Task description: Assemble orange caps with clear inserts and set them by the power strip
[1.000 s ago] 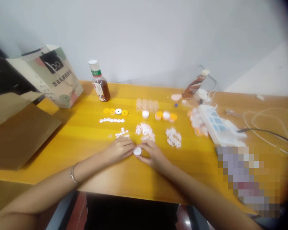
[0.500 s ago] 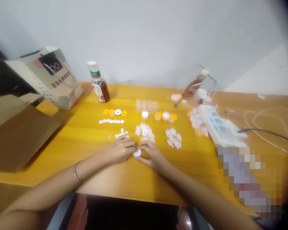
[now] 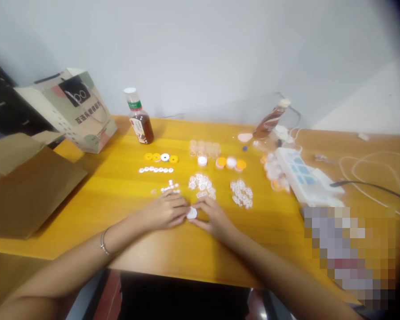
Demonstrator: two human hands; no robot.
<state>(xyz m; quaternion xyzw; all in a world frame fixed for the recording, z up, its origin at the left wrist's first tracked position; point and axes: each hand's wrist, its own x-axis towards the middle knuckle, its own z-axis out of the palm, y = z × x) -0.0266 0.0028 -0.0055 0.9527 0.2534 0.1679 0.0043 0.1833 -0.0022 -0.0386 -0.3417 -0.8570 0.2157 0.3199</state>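
A small white round disc (image 3: 192,214) is between my two hands, low over the wooden table (image 3: 146,253). My right hand (image 3: 215,218) grips it from the right, with the thumb below and the fingers above. On its left edge, the curled fingers of my left hand (image 3: 170,209) are closed; the fingertips are partly hidden. Just beyond my left hand lie several tiny white pieces (image 3: 170,183). Past my right hand sit two groups of small whitish pieces, a nearer cluster (image 3: 200,182) and one farther right (image 3: 242,194).
Yellow and white rings (image 3: 156,157) stand behind a row of white discs (image 3: 156,170). Farther back are clear cups (image 3: 205,148), orange-and-white caps (image 3: 231,163) and two bottles (image 3: 142,126). A cardboard box (image 3: 36,191) and paper bag (image 3: 86,111) flank the left, a power strip (image 3: 298,171) the right.
The view has shifted slightly, so everything sits a little further right and lower. Both hands stay at the white disc, with hardly any movement of the fingers.
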